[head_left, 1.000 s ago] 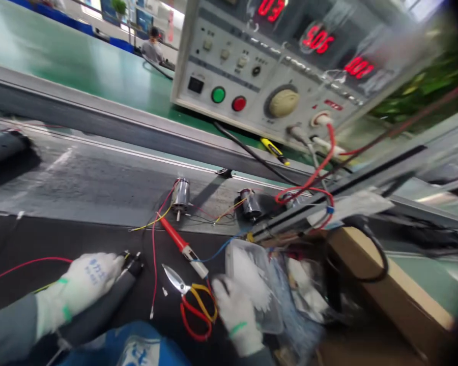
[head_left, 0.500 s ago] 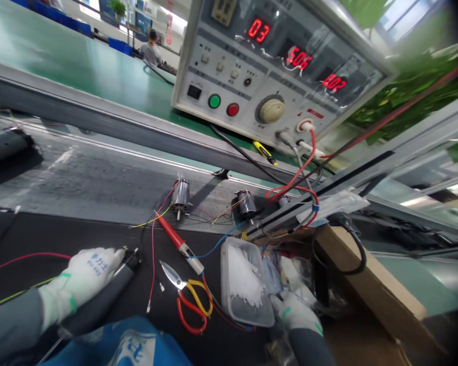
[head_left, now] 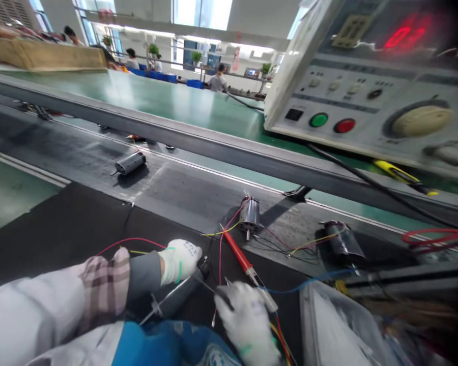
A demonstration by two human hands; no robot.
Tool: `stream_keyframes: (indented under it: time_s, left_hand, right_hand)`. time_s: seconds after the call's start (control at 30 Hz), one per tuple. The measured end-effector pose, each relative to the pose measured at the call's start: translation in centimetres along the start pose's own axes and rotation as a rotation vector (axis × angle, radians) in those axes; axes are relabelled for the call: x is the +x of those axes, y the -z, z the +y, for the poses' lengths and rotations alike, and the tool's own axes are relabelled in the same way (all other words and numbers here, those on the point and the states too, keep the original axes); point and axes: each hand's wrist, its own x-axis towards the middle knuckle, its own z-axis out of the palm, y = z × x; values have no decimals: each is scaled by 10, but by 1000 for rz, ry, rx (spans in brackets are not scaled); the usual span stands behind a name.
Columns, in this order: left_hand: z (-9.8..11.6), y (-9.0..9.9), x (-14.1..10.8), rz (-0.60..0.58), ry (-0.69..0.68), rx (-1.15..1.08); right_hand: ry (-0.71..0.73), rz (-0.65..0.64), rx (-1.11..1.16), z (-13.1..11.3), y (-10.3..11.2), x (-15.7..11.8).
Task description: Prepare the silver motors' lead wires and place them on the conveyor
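Observation:
My left hand (head_left: pixel 181 262), in a white glove, is closed at the terminal end of a dark grey motor (head_left: pixel 177 300) lying near my body. A red wire (head_left: pixel 137 240) and a yellow one run in from the left towards this hand. My right hand (head_left: pixel 246 323), also gloved, is blurred by motion just right of the motor; whether its fingers grip something is unclear. Beneath it lie scissors, mostly covered, with part of the yellow handle (head_left: pixel 275 330) showing. A red test probe (head_left: pixel 238 252) rests just beyond, beside a shiny motor (head_left: pixel 249 216) with thin leads.
A tester (head_left: pixel 351 101) with a red display stands on the shelf at right, a yellow cutter knife (head_left: pixel 402 177) below it. Another shiny motor (head_left: pixel 343 241) and a plastic tub (head_left: pixel 309 325) are at right. A grey motor (head_left: pixel 130 163) lies farther left. People sit in the background.
My right hand has come from beside the plastic tub to over the scissors, near the left hand. My left hand stays at the motor's end. The view has swung left.

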Motion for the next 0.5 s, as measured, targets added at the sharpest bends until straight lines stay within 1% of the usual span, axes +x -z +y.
stream_keyframes:
  time_s: [0.07, 0.13, 0.17, 0.23, 0.33, 0.43, 0.5]
  left_hand:
    - [2, -1, -2, 8, 5, -4]
    - [6, -6, -6, 28, 25, 1]
    - [7, -11, -7, 46, 45, 6]
    - [8, -23, -9, 86, 79, -7]
    - [4, -45, -7, 196, 52, -121]
    - [1, -61, -3, 354, 17, -350]
    - [1, -63, 2, 445, 7, -508]
  right_hand:
    - [18, 18, -161, -27, -29, 27]
    - [-16, 32, -204, -36, -43, 42]
    - [-36, 34, -167, -36, -46, 45]
    - [-84, 40, 11, -31, -48, 47]
    - [-203, 35, 415, -23, -50, 47]
    - [-416, 13, 837, -18, -55, 50]
    - [-569, 41, 1103, -16, -60, 52]
